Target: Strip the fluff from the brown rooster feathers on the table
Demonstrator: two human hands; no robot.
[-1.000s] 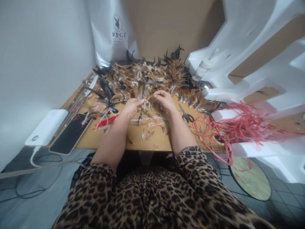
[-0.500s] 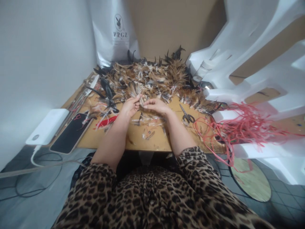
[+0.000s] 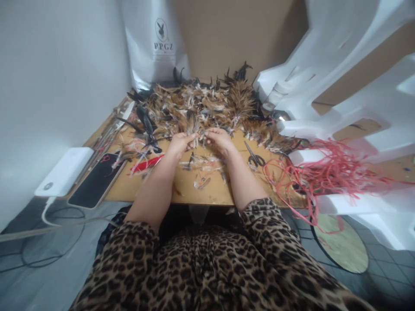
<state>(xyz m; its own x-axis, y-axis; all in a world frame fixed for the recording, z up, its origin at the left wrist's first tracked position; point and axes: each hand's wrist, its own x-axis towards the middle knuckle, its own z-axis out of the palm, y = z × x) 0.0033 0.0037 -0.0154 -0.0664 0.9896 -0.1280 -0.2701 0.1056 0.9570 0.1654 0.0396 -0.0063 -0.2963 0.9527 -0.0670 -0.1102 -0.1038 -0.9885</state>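
My left hand (image 3: 181, 143) is closed, thumb against fingers, on a small bunch of brown feathers (image 3: 193, 126) whose pale quill ends point toward me. Just to its right, my right hand (image 3: 218, 139) pinches at the quill side of the bunch; what sits between its fingertips is too small to make out. Beyond both hands spreads a broad heap of brown, white and black feathers (image 3: 207, 101). Long black feathers (image 3: 144, 121) lie left of my left hand. Loose bits of feather (image 3: 201, 182) are scattered on the wooden tabletop (image 3: 191, 194) between my forearms.
Scissors (image 3: 254, 155) lie right of my right forearm, beside a tangle of pink-red strips (image 3: 340, 168). Red strands (image 3: 146, 164) rest left of my left wrist. A phone (image 3: 94, 181) and a white power bank (image 3: 65, 172) with a cable sit at the left edge. White foam pieces (image 3: 337, 116) crowd the right.
My right hand moved in to my left hand's fingertips, then drew back slightly to the right and away from me. My left hand kept the feather bunch, which tilted and straightened.
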